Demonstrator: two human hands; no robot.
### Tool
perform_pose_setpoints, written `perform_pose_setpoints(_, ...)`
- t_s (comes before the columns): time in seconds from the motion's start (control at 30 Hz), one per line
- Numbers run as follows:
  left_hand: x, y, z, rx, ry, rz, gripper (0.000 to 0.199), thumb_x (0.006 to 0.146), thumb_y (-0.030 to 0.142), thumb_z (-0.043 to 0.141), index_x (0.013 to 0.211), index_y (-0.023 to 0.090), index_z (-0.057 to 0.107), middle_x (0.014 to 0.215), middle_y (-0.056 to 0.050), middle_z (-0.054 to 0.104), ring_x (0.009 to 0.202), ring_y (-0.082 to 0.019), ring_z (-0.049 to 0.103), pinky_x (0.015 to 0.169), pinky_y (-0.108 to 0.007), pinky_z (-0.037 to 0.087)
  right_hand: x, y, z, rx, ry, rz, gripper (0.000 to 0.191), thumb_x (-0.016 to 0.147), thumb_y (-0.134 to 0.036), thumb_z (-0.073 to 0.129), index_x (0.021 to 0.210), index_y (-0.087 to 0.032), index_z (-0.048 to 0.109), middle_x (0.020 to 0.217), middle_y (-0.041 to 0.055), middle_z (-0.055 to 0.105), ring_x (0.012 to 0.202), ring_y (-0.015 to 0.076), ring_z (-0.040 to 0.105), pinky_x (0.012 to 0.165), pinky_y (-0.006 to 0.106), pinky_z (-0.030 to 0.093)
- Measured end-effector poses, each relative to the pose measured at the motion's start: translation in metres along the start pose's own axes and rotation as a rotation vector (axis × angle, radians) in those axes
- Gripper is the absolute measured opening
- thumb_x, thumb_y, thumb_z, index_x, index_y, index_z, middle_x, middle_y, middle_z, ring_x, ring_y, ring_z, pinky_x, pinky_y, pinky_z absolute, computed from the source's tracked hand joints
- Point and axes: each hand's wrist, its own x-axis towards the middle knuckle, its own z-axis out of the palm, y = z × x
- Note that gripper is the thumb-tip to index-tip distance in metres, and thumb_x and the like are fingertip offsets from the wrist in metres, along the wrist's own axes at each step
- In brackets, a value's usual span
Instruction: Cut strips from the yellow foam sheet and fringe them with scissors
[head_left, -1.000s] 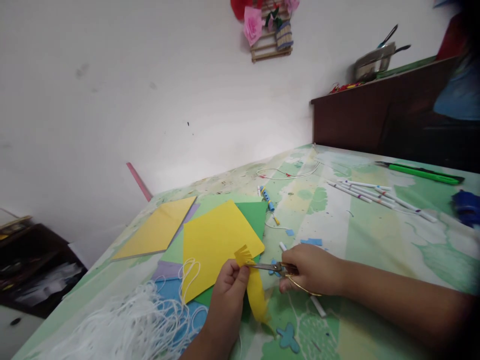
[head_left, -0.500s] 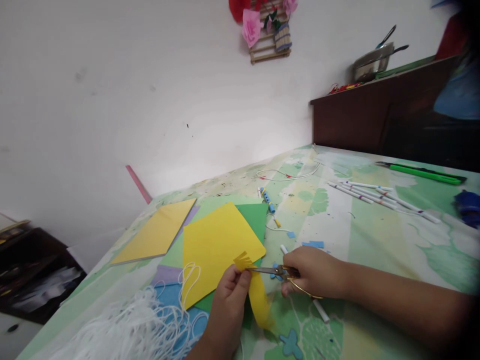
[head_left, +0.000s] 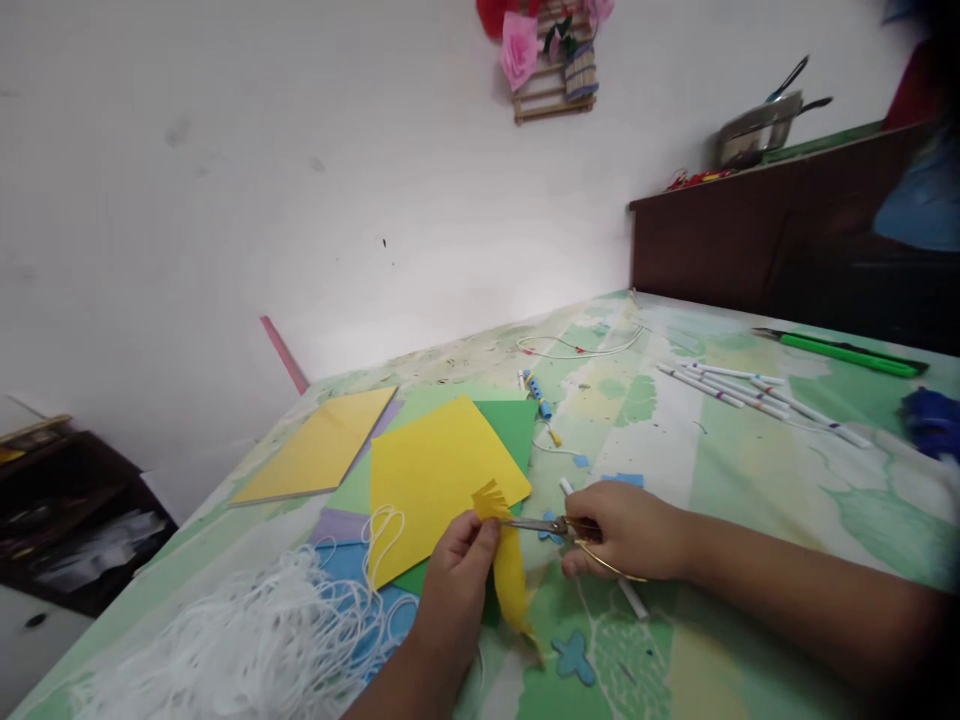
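My left hand [head_left: 463, 570] pinches a yellow paper strip [head_left: 511, 580], whose upper end is cut into a fringe and whose tail hangs down. My right hand [head_left: 619, 530] has its fingers in the handles of a pair of scissors [head_left: 559, 526]. The blades point left and meet the strip just beside my left fingertips. Behind my left hand lies a yellow sheet [head_left: 435, 480] on top of a green sheet [head_left: 514, 430]. Under my right hand a white stick [head_left: 632, 600] shows partly.
White string [head_left: 247, 640] is heaped at the front left. White sticks [head_left: 735, 385], a green cutter [head_left: 847, 354] and a blue object [head_left: 930, 422] lie at the right. Blue cutout [head_left: 574, 658] sits near the front. A pan [head_left: 757, 130] stands on the brown cabinet [head_left: 712, 220].
The camera view has shifted slightly. The scissor blades look closer together at the strip, and the strip's hanging tail has swung a little. Both hands keep their holds.
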Motion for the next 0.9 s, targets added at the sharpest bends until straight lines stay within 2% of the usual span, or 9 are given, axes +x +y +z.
perform_pose_setpoints(0.13,0.000,0.002,0.001,0.030,0.056,0.045,0.020,0.060,0.033,0.059,0.068,0.015,0.059,0.061,0.000,0.060,0.060,-0.014,0.052,0.058,-0.025,0.039,-0.001,-0.001,0.000,-0.011,0.018,0.014,0.049,0.063,-0.065,0.037,0.063,-0.018,0.051,0.055,-0.0002,0.051,0.046,0.0105,0.040,0.040,0.020,0.020)
perform_pose_setpoints(0.27,0.001,-0.001,-0.001,0.035,0.093,0.081,0.018,0.063,0.033,0.057,0.065,0.015,0.057,0.057,0.002,0.057,0.057,-0.013,0.050,0.054,-0.023,0.037,0.000,0.000,0.001,-0.003,0.011,0.013,0.049,0.063,-0.065,0.037,0.064,-0.018,0.052,0.055,-0.0003,0.052,0.046,0.0106,0.041,0.040,0.020,0.020)
perform_pose_setpoints(0.47,0.007,-0.006,-0.007,-0.031,0.070,0.054,0.017,0.064,0.033,0.057,0.067,0.016,0.056,0.052,0.003,0.052,0.051,-0.010,0.047,0.049,-0.020,0.034,-0.001,0.001,0.002,-0.013,0.009,0.018,0.049,0.062,-0.065,0.038,0.065,-0.019,0.053,0.057,0.0001,0.053,0.048,0.0118,0.043,0.040,0.021,0.021)
perform_pose_setpoints(0.73,0.008,-0.008,-0.007,0.142,0.085,0.099,0.019,0.062,0.033,0.058,0.060,0.015,0.056,0.053,0.003,0.051,0.050,-0.010,0.043,0.050,-0.021,0.034,0.000,0.001,0.004,0.019,0.006,0.039,0.044,0.064,-0.061,0.041,0.067,-0.019,0.052,0.059,0.0008,0.054,0.051,0.0130,0.046,0.041,0.021,0.021)
perform_pose_setpoints(0.9,0.011,-0.015,-0.011,0.091,0.036,0.084,0.018,0.064,0.034,0.056,0.062,0.016,0.056,0.054,0.003,0.053,0.052,-0.011,0.046,0.051,-0.021,0.033,0.001,-0.001,0.004,0.008,0.022,0.033,0.042,0.064,-0.060,0.042,0.064,-0.019,0.052,0.059,0.0011,0.056,0.051,0.0142,0.047,0.041,0.021,0.021)
